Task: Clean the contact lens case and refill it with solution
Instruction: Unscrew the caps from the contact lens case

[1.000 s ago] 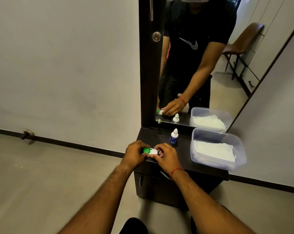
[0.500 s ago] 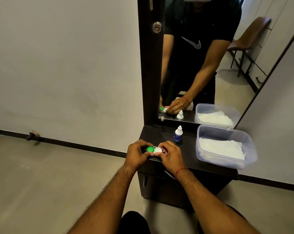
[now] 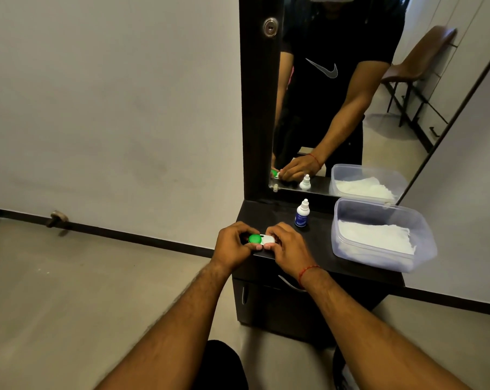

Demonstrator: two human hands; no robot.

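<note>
Fingers: the left hand (image 3: pixel 232 244) pinches the green end of the case (image 3: pixel 262 239), its fingers (image 3: pixel 243 230) curled over the top and the thumb underneath. The right hand (image 3: pixel 290 250) grips the white end the same way.
Case: a small two-well lens case with a green cap (image 3: pixel 255 238) on the left and a white cap (image 3: pixel 269 240) on the right, both on. It is held at the near left edge of the top (image 3: pixel 319 243); whether it touches the surface cannot be told.
Step in hand: probably unscrewing a cap. One hand should hold the body steady while the other turns a single cap. Keep the case level so old solution does not spill, and set the loose cap well back from the near edge.
Bottle (image 3: pixel 302 213): small and white with a blue label, capped and upright, just beyond the right hand.
Tub (image 3: pixel 373 258): clear plastic with no lid, holding white tissues (image 3: pixel 376 239), on the right of the top, apart from the bottle.
Surface: a narrow dark cabinet top with a drawer (image 3: pixel 291 285) beneath.
Mirror (image 3: pixel 350 94): tall and dark-framed, at the far edge of the top. It reflects the hands, bottle, tub and a brown chair (image 3: pixel 423 60).
Room: a pale wall (image 3: pixel 111 108) on the left, a grey floor (image 3: pixel 69 291) with dark skirting, and a doorstop (image 3: pixel 56 218) far left.
</note>
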